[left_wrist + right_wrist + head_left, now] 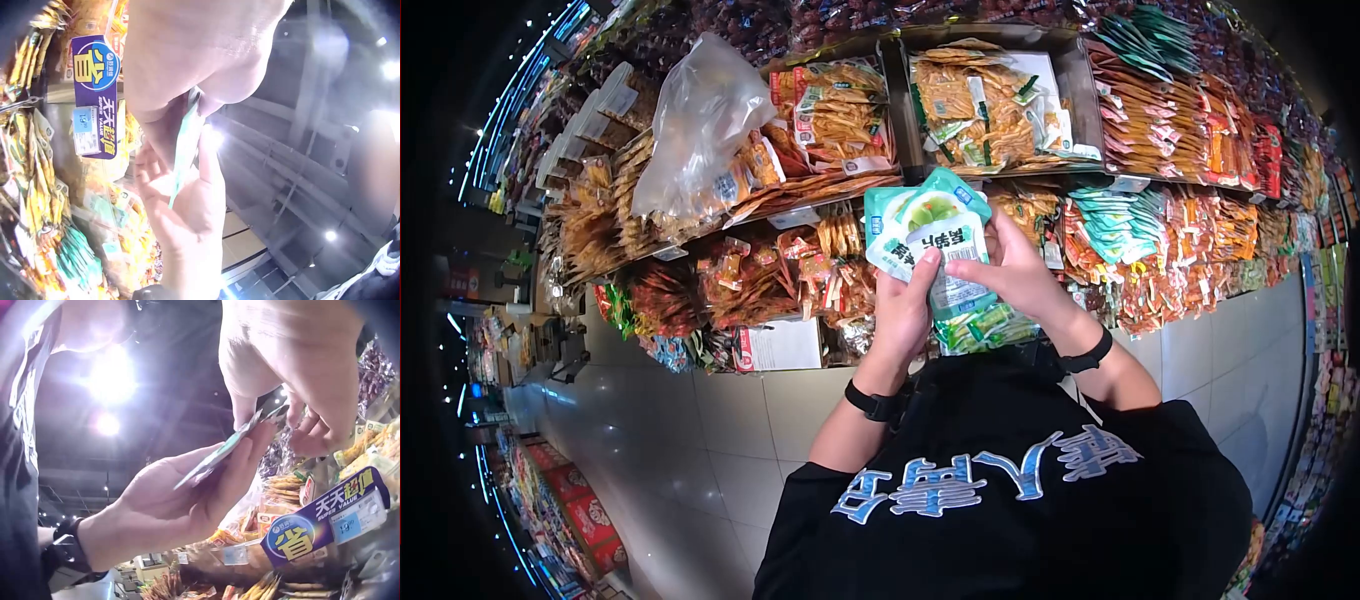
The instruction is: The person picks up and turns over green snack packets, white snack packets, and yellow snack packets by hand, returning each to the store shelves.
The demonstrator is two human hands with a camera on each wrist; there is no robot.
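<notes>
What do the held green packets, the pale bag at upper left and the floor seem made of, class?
Green packets: probably printed plastic film, slightly glossy; thin, flat edges suggest it.
Pale bag: apparently thin, soft plastic; it looks translucent and creased.
Floor: likely polished tile, given straight joints and reflected light; ceramic or stone is unclear.
</notes>
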